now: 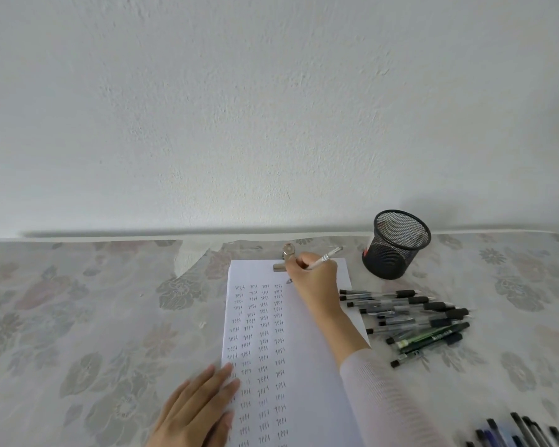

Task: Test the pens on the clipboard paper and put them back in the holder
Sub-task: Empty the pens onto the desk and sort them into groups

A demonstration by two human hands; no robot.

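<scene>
My right hand [313, 280] grips one white pen [328, 255] at the paper [307, 366] top edge; left hand [200, 411] lies flat on its left edge. One holder [396, 250], one pen pile [410, 321] mid-right, another pile [520, 433] lower right; open tablecloth [78, 317] left.

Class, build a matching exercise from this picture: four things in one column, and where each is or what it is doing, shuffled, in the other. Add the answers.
1. mesh holder
2. left hand
3. right hand
4. pen heap

A. holds a white pen near the clip
B. lies right of the paper
C. stands upright beyond the heap
D. rests flat on the paper's left edge

Pairs: 1-C, 2-D, 3-A, 4-B
</scene>
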